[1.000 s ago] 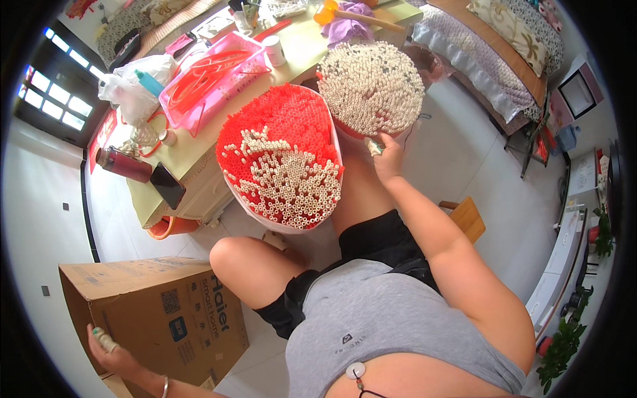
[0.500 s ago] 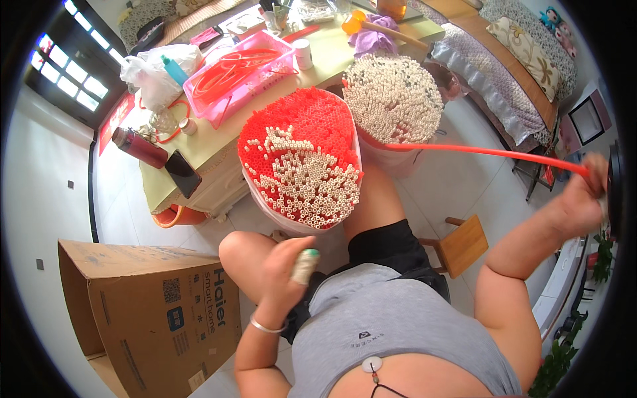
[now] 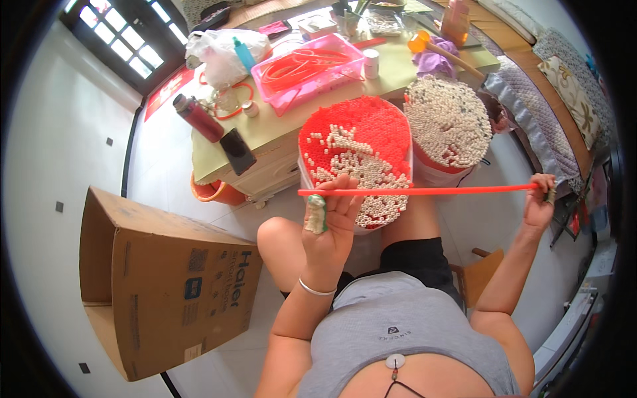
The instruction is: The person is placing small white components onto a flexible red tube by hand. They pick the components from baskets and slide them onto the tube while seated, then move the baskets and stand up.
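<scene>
A long, thin red plastic tube [image 3: 458, 190] stretches nearly level between my hands, in front of two packed bundles. My right hand [image 3: 539, 207] is closed around its right end, with a wrapped digit. Near the left end, my left hand [image 3: 332, 222] has the tube lying across its bent fingers against a thumb wrapped in pale and green material. Just behind that hand stands a bag-lined bundle of upright red tubes [image 3: 361, 111], many carrying cream-coloured tips. A second round bundle [image 3: 448, 119], mostly cream ends, sits to its right.
A pale green table [image 3: 279, 123] holds a pink basket [image 3: 308, 73] of coiled red tubing, a maroon flask [image 3: 198, 118], a phone [image 3: 237, 151] and a mallet [image 3: 451, 56]. A cardboard box [image 3: 179, 285] stands at left, a wooden stool [image 3: 483, 275] at right.
My left hand has risen from my lap to the tube's left end. My right hand has come inward and the tube now runs across before the bundles. The view has shifted.
</scene>
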The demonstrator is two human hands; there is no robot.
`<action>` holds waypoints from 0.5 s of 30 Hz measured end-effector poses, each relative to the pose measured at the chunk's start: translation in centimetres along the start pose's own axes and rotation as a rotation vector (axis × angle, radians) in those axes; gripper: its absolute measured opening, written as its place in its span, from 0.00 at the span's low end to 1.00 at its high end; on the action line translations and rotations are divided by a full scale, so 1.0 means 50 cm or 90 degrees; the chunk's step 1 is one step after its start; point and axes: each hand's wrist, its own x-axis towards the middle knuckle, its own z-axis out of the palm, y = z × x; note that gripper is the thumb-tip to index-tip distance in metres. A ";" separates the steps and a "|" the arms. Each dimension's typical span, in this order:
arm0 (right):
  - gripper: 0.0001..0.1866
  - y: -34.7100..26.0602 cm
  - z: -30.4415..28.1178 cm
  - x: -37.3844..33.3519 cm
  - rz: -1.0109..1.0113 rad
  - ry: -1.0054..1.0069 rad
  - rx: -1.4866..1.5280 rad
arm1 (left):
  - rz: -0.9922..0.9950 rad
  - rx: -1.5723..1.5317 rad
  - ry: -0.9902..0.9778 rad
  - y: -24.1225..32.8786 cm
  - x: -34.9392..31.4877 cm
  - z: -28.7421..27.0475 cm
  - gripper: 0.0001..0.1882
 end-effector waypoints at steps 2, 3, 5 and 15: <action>0.05 0.075 -0.025 -0.009 0.050 -0.001 -0.019 | 0.078 -0.045 -0.018 0.023 0.003 0.011 0.18; 0.04 0.108 -0.031 -0.014 0.124 -0.038 0.005 | 0.101 -0.041 -0.009 0.044 0.004 0.042 0.17; 0.03 0.165 -0.020 -0.027 0.194 -0.074 0.025 | 0.102 -0.074 -0.075 0.092 0.005 0.031 0.15; 0.13 0.336 0.149 -0.215 0.541 -0.681 -0.712 | -0.364 0.627 -0.385 0.164 -0.128 0.116 0.14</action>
